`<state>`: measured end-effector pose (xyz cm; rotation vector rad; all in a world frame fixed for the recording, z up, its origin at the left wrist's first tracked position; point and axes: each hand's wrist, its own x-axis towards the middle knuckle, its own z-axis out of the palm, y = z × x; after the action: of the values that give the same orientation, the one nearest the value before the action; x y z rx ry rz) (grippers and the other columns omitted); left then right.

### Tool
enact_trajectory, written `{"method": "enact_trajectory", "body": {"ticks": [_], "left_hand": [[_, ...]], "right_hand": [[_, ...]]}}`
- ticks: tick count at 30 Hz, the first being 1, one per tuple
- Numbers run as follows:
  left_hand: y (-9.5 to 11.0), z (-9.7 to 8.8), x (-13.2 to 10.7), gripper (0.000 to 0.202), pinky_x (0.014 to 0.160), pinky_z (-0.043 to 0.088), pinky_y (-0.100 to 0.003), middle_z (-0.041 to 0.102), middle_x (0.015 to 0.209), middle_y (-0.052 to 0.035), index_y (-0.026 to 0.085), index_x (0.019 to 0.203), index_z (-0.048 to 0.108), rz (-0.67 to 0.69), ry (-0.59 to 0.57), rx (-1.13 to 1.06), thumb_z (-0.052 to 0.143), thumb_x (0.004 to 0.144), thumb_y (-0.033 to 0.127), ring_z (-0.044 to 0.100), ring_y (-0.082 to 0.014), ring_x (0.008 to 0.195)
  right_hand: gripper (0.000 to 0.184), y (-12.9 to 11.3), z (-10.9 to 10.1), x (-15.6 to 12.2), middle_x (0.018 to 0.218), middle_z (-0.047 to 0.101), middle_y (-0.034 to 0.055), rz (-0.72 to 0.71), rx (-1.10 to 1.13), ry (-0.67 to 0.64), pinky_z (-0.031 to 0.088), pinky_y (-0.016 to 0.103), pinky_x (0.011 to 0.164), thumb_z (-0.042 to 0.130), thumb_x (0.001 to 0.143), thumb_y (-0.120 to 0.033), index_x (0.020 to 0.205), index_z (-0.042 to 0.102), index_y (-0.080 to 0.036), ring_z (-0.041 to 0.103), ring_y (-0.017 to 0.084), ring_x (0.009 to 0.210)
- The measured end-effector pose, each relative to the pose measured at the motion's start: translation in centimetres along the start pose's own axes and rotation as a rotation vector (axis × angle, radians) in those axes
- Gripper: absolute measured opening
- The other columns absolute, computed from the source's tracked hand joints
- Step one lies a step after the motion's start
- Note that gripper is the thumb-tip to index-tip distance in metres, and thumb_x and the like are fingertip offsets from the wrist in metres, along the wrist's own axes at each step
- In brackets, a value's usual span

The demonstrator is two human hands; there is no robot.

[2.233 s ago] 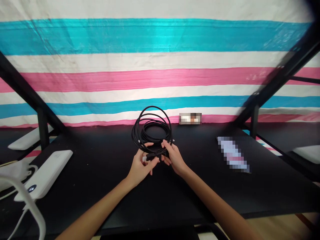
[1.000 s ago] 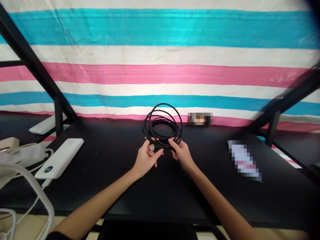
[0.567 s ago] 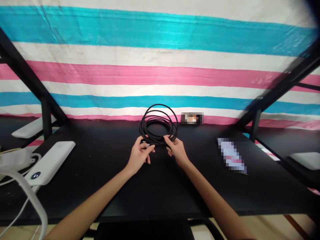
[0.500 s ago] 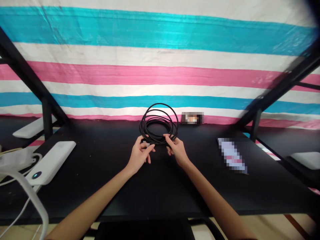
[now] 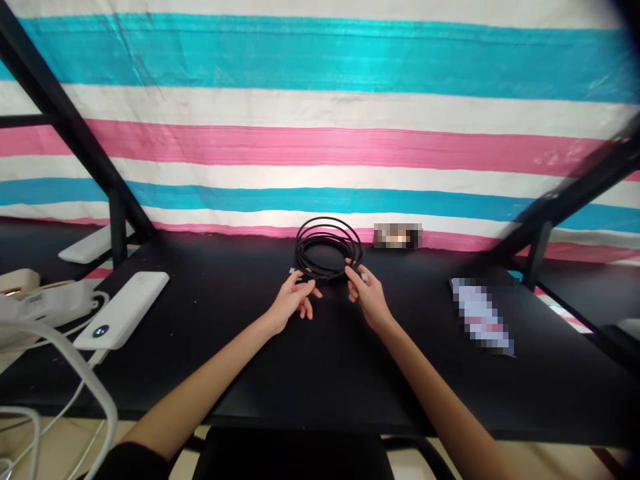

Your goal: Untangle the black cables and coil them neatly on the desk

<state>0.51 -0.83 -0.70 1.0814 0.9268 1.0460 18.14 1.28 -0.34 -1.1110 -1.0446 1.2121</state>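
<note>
A coil of black cable [image 5: 327, 238] lies in several loops at the back middle of the black table [image 5: 300, 373], its upper loops standing a little above the rest. My left hand [image 5: 293, 301] pinches its near left side between thumb and index finger, the other fingers loosely spread. On the near right side, my right hand [image 5: 369, 293] grips the loops with thumb and fingers. A small pale plug [image 5: 293, 271] shows by the left fingertips. Another pale, clear piece [image 5: 365, 276] shows against the right hand, partly hidden by the fingers.
A white power bank [image 5: 125, 310] with a cable lies on the left, beside a white power strip [image 5: 55, 303] and cords. A blurred-out small box [image 5: 398, 236] stands at the back, a blurred-out flat item [image 5: 483, 315] at right. Black frame bars [image 5: 85, 133] flank a striped sheet [image 5: 320, 107].
The coil's top loops have sunk lower and drawn closer together. A pale plug formerly in my left hand now shows beyond its fingertips; another has appeared at my right hand. The view has shifted slightly.
</note>
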Motion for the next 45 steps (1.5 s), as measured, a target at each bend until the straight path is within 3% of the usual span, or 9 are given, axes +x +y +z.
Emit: {"method": "enact_trajectory", "body": {"ticks": [10,15,22,26,28,31,34,38,45], "left_hand": [[-0.4,0.0,0.2,0.037,0.03,0.031,-0.014,0.062,0.086,-0.0027,0.019,0.11,0.047,-0.081,-0.018,-0.194,0.062,0.08,0.034,0.055,-0.0049,0.04],[0.0,0.1,0.5,0.051,0.032,0.033,-0.015,0.064,0.091,-0.0052,0.021,0.126,0.042,-0.064,0.008,-0.236,0.062,0.08,0.031,0.057,-0.006,0.044],[0.3,-0.1,0.4,0.065,0.034,0.036,-0.017,0.054,0.127,-0.019,0.018,0.139,0.032,-0.068,0.01,-0.253,0.061,0.081,0.025,0.063,-0.0095,0.056],[0.4,0.0,0.0,0.068,0.034,0.036,-0.017,0.057,0.121,-0.0191,0.017,0.139,0.03,-0.049,-0.009,-0.217,0.062,0.08,0.026,0.062,-0.0103,0.054],[0.4,0.2,-0.2,0.067,0.034,0.035,-0.017,0.057,0.121,-0.0188,0.017,0.138,0.033,-0.04,-0.018,-0.198,0.062,0.079,0.026,0.062,-0.0103,0.053],[0.4,0.4,-0.4,0.062,0.034,0.035,-0.017,0.055,0.124,-0.0174,0.018,0.133,0.039,-0.022,-0.014,-0.163,0.063,0.076,0.026,0.062,-0.01,0.053],[0.2,0.4,-0.6,0.059,0.034,0.036,-0.017,0.059,0.113,-0.0135,0.018,0.129,0.042,0.006,0.011,-0.132,0.063,0.075,0.026,0.061,-0.01,0.051],[-0.1,0.2,-0.7,0.052,0.034,0.036,-0.018,0.06,0.098,-0.0061,0.018,0.122,0.045,0.044,0.079,-0.134,0.062,0.074,0.026,0.059,-0.0091,0.048],[0.2,-0.2,-0.6,0.015,0.03,0.027,-0.016,0.05,0.058,0.0071,0.019,0.084,0.049,0.069,0.209,-0.194,0.056,0.071,0.024,0.047,-0.0064,0.036]], "right_hand": [[0.058,0.2,-0.4,0.5,0.048,0.04,-0.0106,-0.055,-0.083,0.009,0.031,0.018,0.033,0.067,0.069,-0.042,0.119,0.056,-0.016,0.03,0.004,0.036],[0.058,0.3,-0.5,1.1,0.051,0.041,-0.0108,-0.069,-0.055,-0.009,0.032,0.016,0.032,0.067,0.07,-0.042,0.122,0.052,-0.02,0.03,0.003,0.036],[0.044,0.6,-1.3,1.9,0.057,0.053,-0.005,-0.059,-0.199,-0.004,0.033,0.018,0.03,0.066,0.068,-0.05,0.093,0.058,-0.016,0.033,0.004,0.033],[0.056,0.5,-1.8,1.8,0.057,0.055,-0.0054,-0.123,-0.354,-0.043,0.033,0.02,0.032,0.058,0.074,-0.054,0.117,0.054,-0.018,0.035,0.005,0.032],[0.065,0.4,-2.0,1.9,0.051,0.054,-0.006,-0.159,-0.52,0.005,0.034,0.02,0.036,0.057,0.075,-0.054,0.128,0.049,-0.018,0.042,0.008,0.035],[0.07,0.3,-2.4,2.2,0.047,0.056,-0.0052,-0.204,-0.769,0.101,0.037,0.021,0.046,0.06,0.074,-0.053,0.134,0.046,-0.019,0.055,0.013,0.05],[0.067,0.2,-2.6,2.3,0.049,0.058,-0.0055,-0.181,-0.844,0.091,0.036,0.021,0.048,0.057,0.076,-0.052,0.135,0.045,-0.023,0.055,0.013,0.05],[0.064,0.4,-2.5,1.9,0.046,0.054,-0.0059,-0.117,-0.684,0.108,0.034,0.021,0.042,0.054,0.076,-0.056,0.13,0.05,-0.021,0.046,0.01,0.038],[0.056,0.5,-2.6,1.9,0.042,0.043,-0.0095,-0.067,-0.117,0.238,0.024,0.019,0.032,0.052,0.075,-0.055,0.112,0.053,-0.013,0.033,0.006,0.031]]}}
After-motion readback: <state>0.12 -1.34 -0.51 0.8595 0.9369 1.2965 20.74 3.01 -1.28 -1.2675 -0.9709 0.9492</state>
